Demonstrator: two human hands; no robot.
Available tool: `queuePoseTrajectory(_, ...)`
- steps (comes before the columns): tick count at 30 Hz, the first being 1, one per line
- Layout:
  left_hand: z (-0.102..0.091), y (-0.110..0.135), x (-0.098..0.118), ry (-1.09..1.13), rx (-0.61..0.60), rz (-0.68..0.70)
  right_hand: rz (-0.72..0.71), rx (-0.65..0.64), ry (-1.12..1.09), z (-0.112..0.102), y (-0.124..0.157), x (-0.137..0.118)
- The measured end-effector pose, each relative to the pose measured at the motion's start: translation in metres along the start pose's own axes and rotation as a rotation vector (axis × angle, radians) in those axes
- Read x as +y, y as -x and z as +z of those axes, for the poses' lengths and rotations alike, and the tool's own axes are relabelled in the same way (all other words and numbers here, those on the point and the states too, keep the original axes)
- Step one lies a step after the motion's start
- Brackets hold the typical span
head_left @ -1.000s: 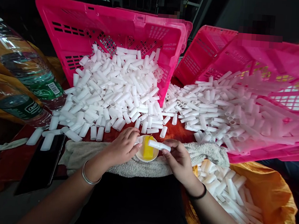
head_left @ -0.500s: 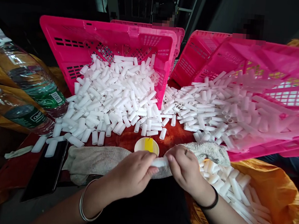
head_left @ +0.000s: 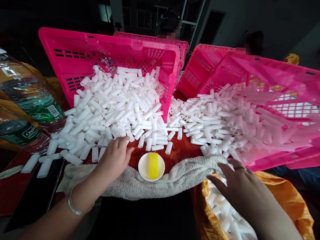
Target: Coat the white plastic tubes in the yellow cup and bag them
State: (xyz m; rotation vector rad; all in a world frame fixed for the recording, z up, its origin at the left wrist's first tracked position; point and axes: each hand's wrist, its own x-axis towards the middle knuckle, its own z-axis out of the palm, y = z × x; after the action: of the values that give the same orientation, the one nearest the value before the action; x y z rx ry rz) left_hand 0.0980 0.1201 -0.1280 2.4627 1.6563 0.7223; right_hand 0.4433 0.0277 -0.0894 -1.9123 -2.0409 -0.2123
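My left hand (head_left: 115,154) is at the near edge of a heap of short white plastic tubes (head_left: 113,109), thumb apart from the fingers. Its fingertips are close to the tubes; whether they touch one is unclear. My right hand (head_left: 236,183) hangs open, thumb and fingers spread, over the edge of an orange sack (head_left: 284,192) with longer white tubes (head_left: 231,218) inside. Between the hands, a small white dish (head_left: 143,166) holds a yellow block (head_left: 153,165). A rolled grey towel (head_left: 143,189) lies along the table's front edge.
Two tilted pink crates (head_left: 71,46) (head_left: 298,79) spill white tubes onto the red table (head_left: 183,151). On the left stand two water bottles (head_left: 32,91) (head_left: 15,129), near a dark phone (head_left: 34,199) with tubes on its end. People are partly visible behind the crates.
My hands were together on a white tube and have parted. The left went forward and left to the heap; the right moved right over the sack, and that tube is no longer in view between them.
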Motion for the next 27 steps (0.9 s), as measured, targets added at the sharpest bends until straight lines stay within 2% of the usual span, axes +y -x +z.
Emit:
queuePoseTrajectory(2, 0.005, -0.020, -0.026, -0.218, -0.071, -0.085, -0.033, -0.167, 0.135, 0.019, -0.037, 0.003)
queuePoseTrajectory(4, 0.007, -0.033, -0.034, -0.351, -0.178, -0.142, -0.070, -0.292, 0.162, 0.045, -0.081, -0.006)
queuePoseTrajectory(7, 0.007, -0.039, -0.028, -0.398, -0.245, -0.193, -0.126, -0.307, 0.158, 0.080, -0.133, -0.023)
queuePoseTrajectory(10, 0.004, -0.034, -0.022, -0.389, -0.261, -0.218, -0.206, -0.324, 0.116, 0.093, -0.150, -0.025)
queuePoseTrajectory(12, 0.003, -0.025, -0.026, -0.365, -0.252, -0.215, -0.227, -0.326, 0.101, 0.088, -0.142, -0.022)
queuePoseTrajectory(14, 0.002, -0.014, -0.033, -0.276, -0.187, -0.173, -0.203, -0.284, 0.027, 0.077, -0.122, -0.022)
queuePoseTrajectory(17, 0.003, 0.006, -0.041, -0.026, -0.090, -0.078, -0.176, -0.211, -0.428, 0.061, -0.081, -0.033)
queuePoseTrajectory(19, 0.005, 0.016, -0.039, 0.123, -0.097, -0.023, -0.200, -0.240, -0.771, 0.059, -0.055, -0.046)
queuePoseTrajectory(20, 0.006, 0.019, -0.035, 0.183, -0.116, 0.000, -0.213, -0.264, -0.864, 0.061, -0.045, -0.052)
queuePoseTrajectory(22, 0.009, 0.023, -0.024, 0.296, -0.173, 0.026, -0.209, -0.262, -0.924, 0.071, -0.031, -0.064)
queuePoseTrajectory(24, 0.011, 0.024, -0.013, 0.395, -0.239, 0.022, -0.222, -0.191, -0.894, 0.083, -0.025, -0.071)
queuePoseTrajectory(27, 0.019, 0.025, -0.002, 0.471, -0.270, 0.024, -0.382, -0.068, -0.806, 0.097, -0.023, -0.072)
